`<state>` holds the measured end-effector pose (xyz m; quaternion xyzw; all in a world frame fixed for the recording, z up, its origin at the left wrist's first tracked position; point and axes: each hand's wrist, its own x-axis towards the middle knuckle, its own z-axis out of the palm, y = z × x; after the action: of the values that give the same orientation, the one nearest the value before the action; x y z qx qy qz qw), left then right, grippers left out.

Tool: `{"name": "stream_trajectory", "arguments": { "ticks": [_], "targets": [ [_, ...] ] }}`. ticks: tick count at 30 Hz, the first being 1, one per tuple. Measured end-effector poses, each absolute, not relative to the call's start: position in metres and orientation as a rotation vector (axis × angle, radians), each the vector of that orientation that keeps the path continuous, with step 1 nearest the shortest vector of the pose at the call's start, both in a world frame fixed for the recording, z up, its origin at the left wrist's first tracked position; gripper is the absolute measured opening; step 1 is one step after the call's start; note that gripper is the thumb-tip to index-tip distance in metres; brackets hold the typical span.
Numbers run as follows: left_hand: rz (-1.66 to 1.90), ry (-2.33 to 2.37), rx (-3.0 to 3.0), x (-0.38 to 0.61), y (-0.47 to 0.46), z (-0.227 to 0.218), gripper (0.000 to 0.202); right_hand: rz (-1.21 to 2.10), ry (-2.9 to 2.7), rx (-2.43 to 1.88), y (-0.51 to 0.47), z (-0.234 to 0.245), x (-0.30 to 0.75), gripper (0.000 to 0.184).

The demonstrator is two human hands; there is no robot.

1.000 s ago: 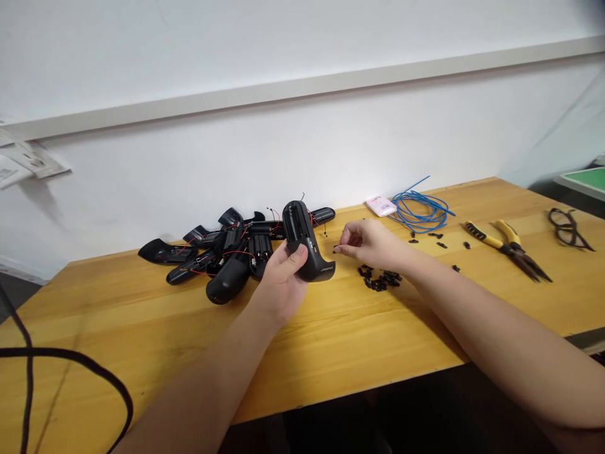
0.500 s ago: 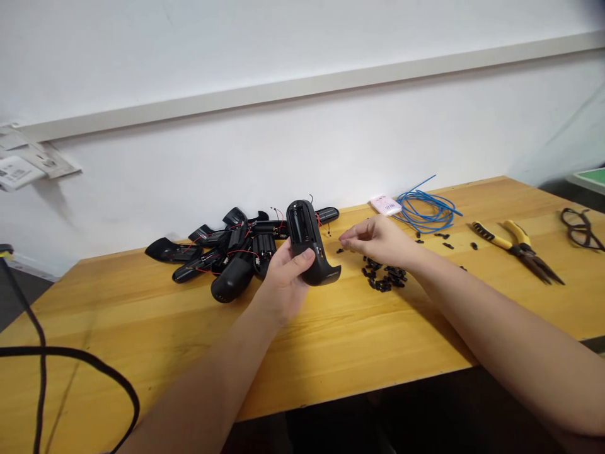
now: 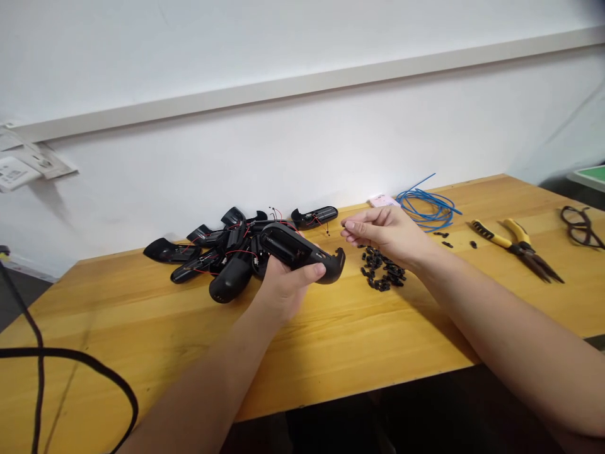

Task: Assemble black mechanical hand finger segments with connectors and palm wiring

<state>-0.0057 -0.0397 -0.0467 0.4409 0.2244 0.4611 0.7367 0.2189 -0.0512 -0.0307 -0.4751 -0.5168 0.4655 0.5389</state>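
My left hand (image 3: 286, 284) is closed around a black plastic housing (image 3: 326, 268) with an open battery compartment, thumb on its side. The housing lies tilted, its notched, hooked end pointing right towards my other hand. To the right of it, my right hand (image 3: 378, 233) is raised in a pinch, with a tiny dark piece (image 3: 344, 226) just showing at the fingertips. Below that hand a pile of small black plastic parts (image 3: 382, 271) lies on the wooden table (image 3: 350, 340). Similar black housings (image 3: 231, 277) with thin red and black wires are heaped on the left.
Yellow-handled pliers (image 3: 524, 249) and black-framed glasses (image 3: 581, 227) lie on the right. A coil of blue cable (image 3: 428, 208) and a pinkish packet (image 3: 382, 200) sit near the wall. A black cable (image 3: 94, 362) loops across the left front.
My left hand has tipped the housing over, so its hooked end now points right and upward. My right hand has moved slightly up and turned, its fingertips still pinched.
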Motion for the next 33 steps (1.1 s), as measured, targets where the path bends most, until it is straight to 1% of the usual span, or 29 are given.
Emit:
{"name": "stream_trajectory", "arguments": {
  "ticks": [2, 6, 11, 14, 18, 26, 29, 33],
  "targets": [
    [0.999, 0.48, 1.025, -0.006, -0.038, -0.051, 0.055, 1.13, -1.208, -1.104, -0.05, -0.032, 0.22, 0.039],
    [0.996, 0.457, 1.141, -0.008, -0.037, -0.059, 0.035, 1.172, -1.177, -1.102, -0.044, -0.039, 0.222, 0.046],
    [1.049, 0.446, 1.206, -0.008, -0.038, -0.058, 0.029, 1.201, -1.206, -1.093, -0.041, -0.043, 0.222, 0.041],
    [1.067, 0.357, 1.123, -0.007, -0.038, -0.054, 0.031, 1.214, -1.202, -1.069, -0.04, -0.043, 0.222, 0.041],
    [1.015, 0.351, 0.963, -0.01, -0.038, -0.048, 0.036, 1.229, -1.175, -1.035, -0.038, -0.046, 0.223, 0.045],
    [0.743, 0.11, 0.744, -0.019, -0.039, -0.042, 0.053, 1.27, -1.173, -0.966, -0.042, -0.044, 0.223, 0.053],
    [0.673, 0.072, 0.734, -0.02, -0.04, -0.04, 0.051, 1.297, -1.182, -0.968, -0.042, -0.044, 0.223, 0.055],
    [0.687, 0.097, 0.694, -0.018, -0.04, -0.041, 0.048, 1.355, -1.185, -0.996, -0.041, -0.046, 0.223, 0.047]
  ]
}}
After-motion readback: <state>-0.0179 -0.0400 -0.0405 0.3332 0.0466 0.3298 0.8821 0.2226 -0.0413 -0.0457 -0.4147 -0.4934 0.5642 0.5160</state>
